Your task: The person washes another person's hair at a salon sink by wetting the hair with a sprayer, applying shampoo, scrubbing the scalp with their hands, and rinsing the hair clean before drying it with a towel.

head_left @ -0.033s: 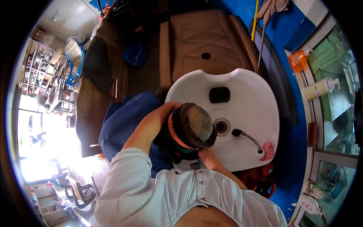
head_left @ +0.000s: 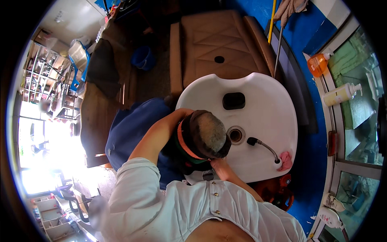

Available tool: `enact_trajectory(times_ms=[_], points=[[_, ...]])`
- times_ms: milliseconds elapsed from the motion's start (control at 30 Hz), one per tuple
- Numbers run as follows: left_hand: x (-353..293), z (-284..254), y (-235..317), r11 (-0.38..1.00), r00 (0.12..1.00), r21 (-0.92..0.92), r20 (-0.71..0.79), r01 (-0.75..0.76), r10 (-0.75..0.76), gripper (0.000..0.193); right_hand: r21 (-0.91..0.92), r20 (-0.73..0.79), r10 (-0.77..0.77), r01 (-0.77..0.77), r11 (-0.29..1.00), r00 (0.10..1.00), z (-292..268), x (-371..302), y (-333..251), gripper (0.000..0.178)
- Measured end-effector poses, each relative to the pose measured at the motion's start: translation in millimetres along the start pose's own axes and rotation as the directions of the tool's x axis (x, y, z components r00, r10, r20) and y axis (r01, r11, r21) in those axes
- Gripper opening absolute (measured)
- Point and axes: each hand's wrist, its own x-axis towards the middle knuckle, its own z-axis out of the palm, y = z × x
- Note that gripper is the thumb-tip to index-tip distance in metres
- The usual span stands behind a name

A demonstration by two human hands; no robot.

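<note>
A person in a dark blue garment or cape [head_left: 131, 129] bends over a white wash basin [head_left: 266, 105]. Their head [head_left: 211, 131], dark at the sides and paler on top, is above the basin's near left part, with an orange-and-green band [head_left: 187, 143] around its lower edge. My left hand [head_left: 186, 113] reaches around the far side of the head and touches it; its fingers are hidden. On the near side, my right hand [head_left: 219, 164] lies against the head beside the band, its fingers mostly covered. Neither hand's hold can be made out.
Inside the basin are a drain [head_left: 236, 135], a spray hose [head_left: 264, 146] and a pink cloth [head_left: 285, 161]. A brown padded seat [head_left: 225, 44] stands beyond, with a blue bucket [head_left: 143, 58] to its left. Pump bottles, one orange [head_left: 317, 64] and one pale yellow [head_left: 340, 94], line the right ledge.
The person's head and the band have shifted very slightly left. A pale blurred shape has come in at the lower left, beside my sleeve. My hands stay at the head.
</note>
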Motion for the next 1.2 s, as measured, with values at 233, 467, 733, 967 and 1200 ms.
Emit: enact_trajectory(times_ms=[233,467,733,967,1200], points=[[-23,-5,-6,0.997,0.997,0.014,-0.021,-0.071,0.071,0.045,-0.035,0.12,-0.243,0.249,0.968,0.962,40,-17,5,0.041],[-40,-12,-17,0.983,0.982,0.036,-0.037,-0.182,0.183,0.045,-0.535,0.771,-0.415,0.845,-0.011,0.483,50,-63,21,0.055],[-69,-14,-20,0.942,0.94,0.101,-0.089,-0.321,0.33,0.045,-0.69,0.722,-0.145,0.691,-0.214,0.676,-61,-98,56,0.051],[-146,-29,-38,0.795,0.73,0.197,-0.315,-0.574,0.606,0.046,-0.74,0.626,-0.005,0.596,0.313,0.78,-15,-84,86,0.04],[-249,-51,-146,0.593,0.17,0.319,-0.763,-0.74,0.624,0.046,-0.709,0.704,0.263,0.673,0.212,0.659,54,-68,114,0.04]])
